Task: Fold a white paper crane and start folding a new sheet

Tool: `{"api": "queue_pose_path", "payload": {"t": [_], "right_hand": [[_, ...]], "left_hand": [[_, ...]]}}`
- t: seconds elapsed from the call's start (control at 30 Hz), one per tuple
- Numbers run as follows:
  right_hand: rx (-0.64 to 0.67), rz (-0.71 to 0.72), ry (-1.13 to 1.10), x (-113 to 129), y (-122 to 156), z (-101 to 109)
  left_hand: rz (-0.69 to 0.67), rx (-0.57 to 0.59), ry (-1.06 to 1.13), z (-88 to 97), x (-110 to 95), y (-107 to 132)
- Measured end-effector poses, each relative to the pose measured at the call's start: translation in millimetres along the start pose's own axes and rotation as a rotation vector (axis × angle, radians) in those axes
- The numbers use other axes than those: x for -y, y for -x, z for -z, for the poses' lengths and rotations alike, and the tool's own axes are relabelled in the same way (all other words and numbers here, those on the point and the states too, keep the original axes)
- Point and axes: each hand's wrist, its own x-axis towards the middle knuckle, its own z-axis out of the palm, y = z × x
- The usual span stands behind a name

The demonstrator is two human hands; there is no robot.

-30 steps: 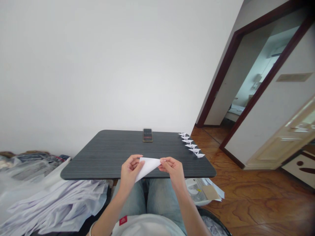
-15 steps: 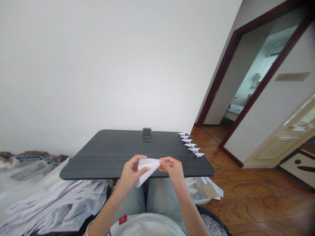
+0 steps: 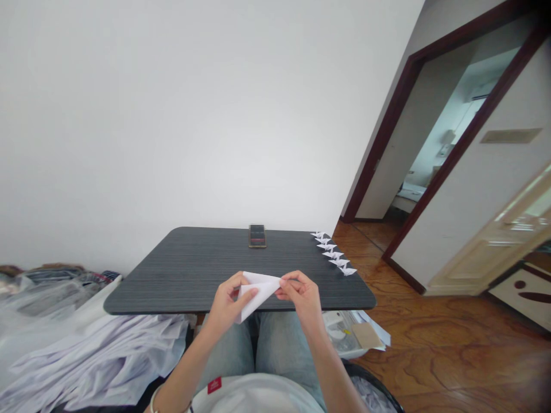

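Observation:
A sheet of white paper [image 3: 263, 288], folded into a pointed shape with a layer parted, is held between both hands above the table's near edge. My left hand [image 3: 230, 301] grips its wide left side, thumb on the front face and fingers behind. With thumb and fingertips, my right hand [image 3: 301, 292] pinches the narrow tip on the right. Several white folded paper cranes [image 3: 333, 254] stand in a row along the right side of the dark table [image 3: 185, 269].
A phone on a stand [image 3: 257, 236] is at the table's back edge. White cloth [image 3: 99, 361] is piled at lower left. Below the table's right side sit a plastic bin [image 3: 348, 332] with papers and a dark-rimmed basket [image 3: 374, 393]. A doorway [image 3: 434, 132] opens at right.
The paper has been turned slightly and its layers have parted more, showing a fold between them. Both hands keep their hold in nearly the same place.

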Motion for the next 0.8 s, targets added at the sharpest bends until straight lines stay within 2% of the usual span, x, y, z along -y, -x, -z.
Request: {"api": "queue_pose_path", "payload": {"t": [0.23,0.33,0.57,0.8], "right_hand": [[0.026,-0.013,0.006,0.9,0.5,-0.8],[0.037,-0.010,0.019,-0.3,0.3,0.1],[0.077,0.002,0.068,-1.2,1.2,3.2],[0.114,-0.008,0.095,0.3,-0.3,5.7]], "left_hand": [[0.102,-0.178,0.000,-5.5,7.5,1.1],[0.139,-0.208,0.007,-6.3,9.1,0.0],[0.231,-0.169,0.160,-8.3,11.8,0.5],[0.074,-0.061,0.083,-1.0,4.1,-2.0]]}}
